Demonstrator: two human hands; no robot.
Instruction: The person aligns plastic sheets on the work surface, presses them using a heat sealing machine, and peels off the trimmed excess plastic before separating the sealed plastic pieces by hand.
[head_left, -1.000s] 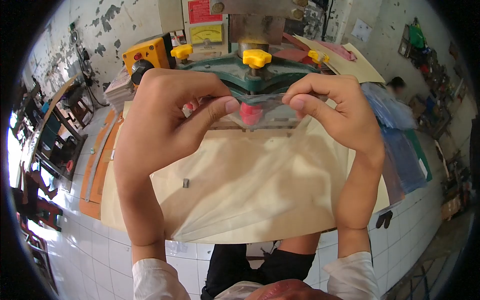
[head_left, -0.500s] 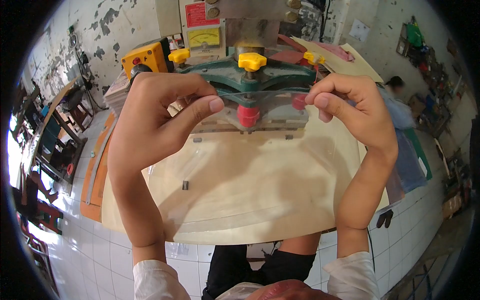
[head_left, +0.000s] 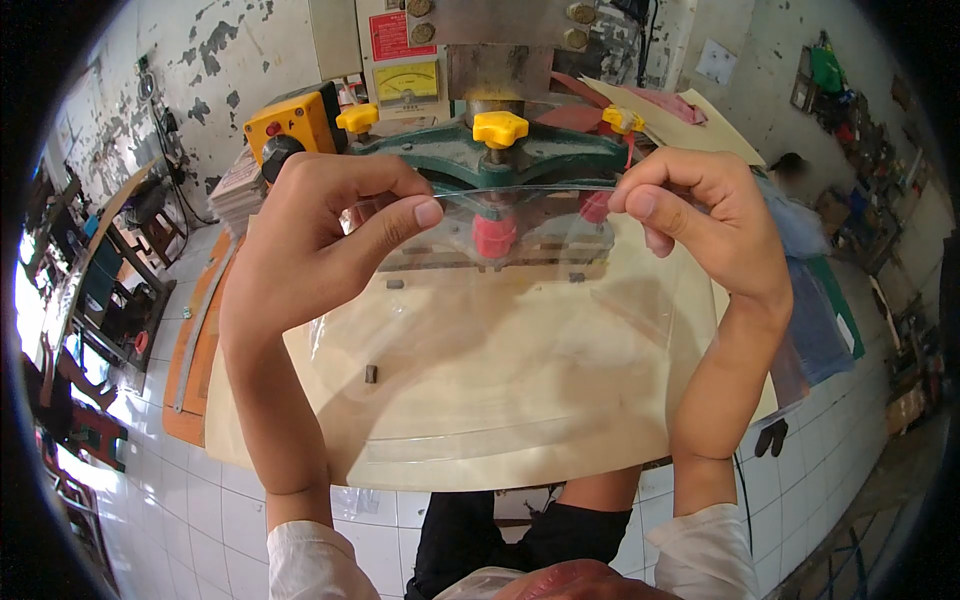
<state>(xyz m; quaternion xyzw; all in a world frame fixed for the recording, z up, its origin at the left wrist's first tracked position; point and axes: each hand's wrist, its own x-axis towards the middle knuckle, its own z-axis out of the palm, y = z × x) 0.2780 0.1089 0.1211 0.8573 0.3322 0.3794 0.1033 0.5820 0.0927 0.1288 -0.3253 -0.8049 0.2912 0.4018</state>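
A clear plastic sheet (head_left: 520, 330) hangs between my hands, its upper edge stretched level in front of the machine. My left hand (head_left: 335, 230) pinches the upper left corner between thumb and fingers. At the upper right corner, my right hand (head_left: 700, 205) holds the sheet the same way. Through the plastic I see a cream-coloured board (head_left: 300, 420) on the work surface, with small dark blocks (head_left: 371, 374) on it. Behind the sheet stands a green press head (head_left: 560, 150) with yellow star knobs (head_left: 500, 130) and pink-red parts (head_left: 494, 236) under it.
A yellow control box (head_left: 290, 125) with a red button stands behind my left hand. Next to it is a yellow-faced meter (head_left: 407, 84). A metal ruler (head_left: 200, 330) lies on the orange board at left. Blue plastic sheets (head_left: 815, 320) hang at right.
The plastic sheet's hanging lower part has shifted slightly, and its reflections differ. My left hand has moved a touch down; the pinch of both hands stays the same.
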